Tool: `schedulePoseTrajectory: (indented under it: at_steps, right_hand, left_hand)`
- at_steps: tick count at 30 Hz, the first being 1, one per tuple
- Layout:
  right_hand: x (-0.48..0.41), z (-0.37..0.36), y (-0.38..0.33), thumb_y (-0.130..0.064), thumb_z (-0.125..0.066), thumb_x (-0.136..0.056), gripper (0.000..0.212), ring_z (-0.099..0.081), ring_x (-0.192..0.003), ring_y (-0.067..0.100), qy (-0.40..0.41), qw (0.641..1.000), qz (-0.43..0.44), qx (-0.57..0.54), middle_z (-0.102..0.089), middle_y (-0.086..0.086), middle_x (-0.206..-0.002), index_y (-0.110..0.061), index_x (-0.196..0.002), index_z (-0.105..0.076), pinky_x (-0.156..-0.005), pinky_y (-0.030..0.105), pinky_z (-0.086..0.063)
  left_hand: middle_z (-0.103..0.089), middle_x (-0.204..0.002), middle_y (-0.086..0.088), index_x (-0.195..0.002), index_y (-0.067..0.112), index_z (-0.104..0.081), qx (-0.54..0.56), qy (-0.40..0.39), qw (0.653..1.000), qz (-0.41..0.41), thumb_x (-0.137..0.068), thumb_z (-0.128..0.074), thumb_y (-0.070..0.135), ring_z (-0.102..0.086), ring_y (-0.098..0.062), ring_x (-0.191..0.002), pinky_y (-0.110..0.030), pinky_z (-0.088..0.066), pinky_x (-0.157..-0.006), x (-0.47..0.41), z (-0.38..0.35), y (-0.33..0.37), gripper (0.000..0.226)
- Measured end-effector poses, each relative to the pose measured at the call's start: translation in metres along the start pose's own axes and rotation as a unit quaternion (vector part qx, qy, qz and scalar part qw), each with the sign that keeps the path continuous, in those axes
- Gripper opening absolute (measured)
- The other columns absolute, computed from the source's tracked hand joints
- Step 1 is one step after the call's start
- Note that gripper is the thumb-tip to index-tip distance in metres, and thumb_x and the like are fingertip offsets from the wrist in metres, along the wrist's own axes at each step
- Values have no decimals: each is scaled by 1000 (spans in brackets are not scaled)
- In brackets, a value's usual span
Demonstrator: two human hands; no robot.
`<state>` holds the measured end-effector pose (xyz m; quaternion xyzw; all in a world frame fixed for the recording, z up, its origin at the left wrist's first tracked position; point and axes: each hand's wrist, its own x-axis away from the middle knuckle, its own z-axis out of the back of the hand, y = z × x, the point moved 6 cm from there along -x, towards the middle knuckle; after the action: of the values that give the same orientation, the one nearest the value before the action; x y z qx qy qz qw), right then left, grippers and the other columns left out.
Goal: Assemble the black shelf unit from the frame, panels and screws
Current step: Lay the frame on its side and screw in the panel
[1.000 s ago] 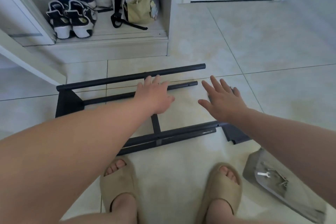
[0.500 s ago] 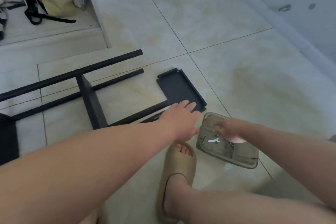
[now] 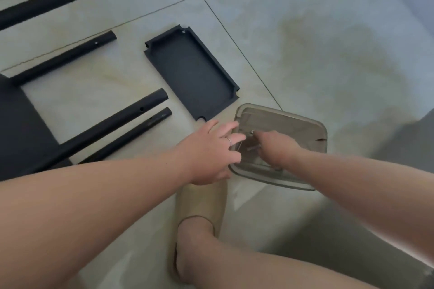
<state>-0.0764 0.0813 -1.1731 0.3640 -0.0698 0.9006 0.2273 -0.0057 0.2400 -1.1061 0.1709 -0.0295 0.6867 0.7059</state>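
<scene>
Head view. Left hand [image 3: 211, 150]: fingers straight and spread, gripping nothing, tips lying across the left rim of the clear plastic tray [image 3: 305, 124], palm down, ring on one finger. Right hand [image 3: 274, 148]: reaches into the tray from 4 o'clock, fingers curled, tips pinched on a small metal screw [image 3: 253, 131]. Black panel [image 3: 191, 73] lies flat on the tile floor at 11 o'clock from the tray, just beside it. Frame [image 3: 112, 124] lies at 9 o'clock, open tube ends toward the panel. Beige sandal [image 3: 202, 202] sits at 6 o'clock from the left hand.
</scene>
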Motion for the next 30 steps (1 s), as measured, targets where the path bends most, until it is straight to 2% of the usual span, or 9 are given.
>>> schedulePoseTrajectory:
  at_steps: [4, 10, 13, 16, 19, 22, 25, 27, 30]
  right_hand:
    - [-12, -1, 11, -14, -48, -97, 22, -52, -76, 33, 50, 998, -20, -12, -64, 14, -104, -18, -119, -41, -64, 37, -41]
    - [-23, -16, 24, -15, -45, -99, 23, -64, -94, 37, 34, 999, -20, 2, -64, 14, -110, -22, -120, -44, -67, 36, -41]
    - [-24, -15, 23, -12, -42, -100, 24, -65, -96, 37, 36, 999, 4, 33, -65, 13, -111, -22, -121, -48, -66, 35, -40]
    - [-19, -4, 19, -19, -45, -101, 12, -64, -91, 37, 49, 998, 20, 31, -65, 15, -108, -18, -112, -51, -66, 35, -41]
    - [-2, 19, 12, -28, -52, -96, 14, -55, -73, 33, 96, 995, 4, -36, -63, 13, -91, -14, -93, -48, -61, 35, -42]
    - [24, 48, 2, -27, -58, -88, 14, -55, -69, 28, 142, 978, 3, -151, -58, 4, -76, -15, -85, -51, -59, 34, -44]
    - [52, 76, -22, -18, -61, -85, 10, -54, -66, 19, 168, 961, 63, -210, -58, -2, -71, -15, -80, -52, -56, 30, -42]
    - [68, 93, -42, -14, -61, -86, 8, -50, -61, 11, 175, 953, 94, -228, -57, -6, -69, -15, -80, -55, -50, 19, -37]
    - [88, 113, -81, -14, -59, -90, 7, -55, -65, 12, 167, 952, 132, -219, -61, -8, -72, -18, -85, -57, -51, 14, -36]
  left_hand:
    - [-28, -163, -5, -109, 27, -63, 33, 31, 998, 31, -99, -51, 47, -4, -34, -153, -54, -13, -120, 1, -7, 4, 25]
    - [-25, -163, -1, -114, 30, -61, 33, 31, 998, 37, -101, -49, 46, 0, -31, -154, -52, -12, -120, 3, -9, 2, 24]
    - [-24, -163, 0, -116, 31, -61, 31, 25, 998, 42, -101, -49, 46, 1, -30, -154, -53, -14, -119, 2, -10, 4, 25]
    - [-20, -165, -1, -120, 29, -59, 28, 24, 998, 49, -101, -50, 45, 1, -28, -154, -52, -15, -119, 2, -9, 5, 27]
    - [-15, -166, -4, -128, 27, -51, 33, 38, 997, 65, -100, -51, 42, -6, -26, -154, -48, -18, -119, 7, -2, 2, 32]
    - [-20, -164, -5, -130, 23, -51, 33, 67, 993, 89, -98, -50, 33, -16, -28, -150, -44, -25, -115, 23, 16, -10, 33]
    - [-28, -160, -3, -131, 24, -52, 29, 91, 988, 123, -98, -51, 34, -20, -25, -147, -41, -30, -112, 53, 38, -28, 35]
    - [-31, -158, -1, -134, 26, -51, 30, 101, 983, 152, -99, -50, 37, -24, -23, -145, -40, -32, -110, 80, 53, -44, 37]
    - [-38, -154, 2, -132, 25, -54, 34, 117, 970, 212, -100, -48, 37, -30, -22, -141, -38, -36, -103, 126, 75, -71, 35]
